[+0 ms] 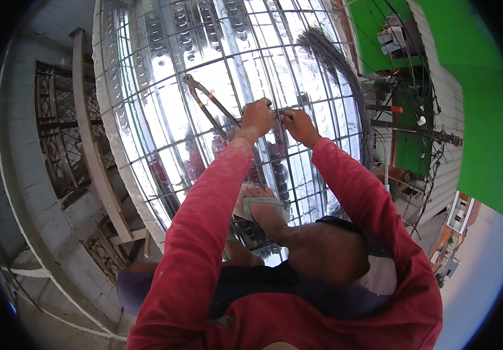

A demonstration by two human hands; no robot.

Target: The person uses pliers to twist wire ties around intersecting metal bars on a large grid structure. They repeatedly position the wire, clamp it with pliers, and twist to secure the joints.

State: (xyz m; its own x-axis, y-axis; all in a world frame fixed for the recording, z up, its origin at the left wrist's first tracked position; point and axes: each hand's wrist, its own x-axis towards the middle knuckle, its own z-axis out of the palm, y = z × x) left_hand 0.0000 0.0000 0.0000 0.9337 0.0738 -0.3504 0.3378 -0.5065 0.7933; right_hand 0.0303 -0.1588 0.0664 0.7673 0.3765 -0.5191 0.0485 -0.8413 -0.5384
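1. Centrally, the left hand [257,119] sits with fingers curled in over a grid of thin, dark steel rods [228,58]; whether anything is pinched in its fingertips cannot be told.
2. Just beside it, the right hand [300,126] has thumb and forefinger drawn close together at the same grid, and what lies between them is too small to make out.
3. Beneath the rods spreads shiny, silver, ribbed metal decking [170,111].
4. Long-handled metal pincers with orange bands [203,107] lie on the grid left of the hands, head pointing away, handles slanting toward the left hand.
5. Beyond the right hand, a long bundle of thin, dark wires [347,76] rests along the decking's right side.
6. Between the forearms, a foot in a pale green strapped sandal [263,200] stands on the decking.
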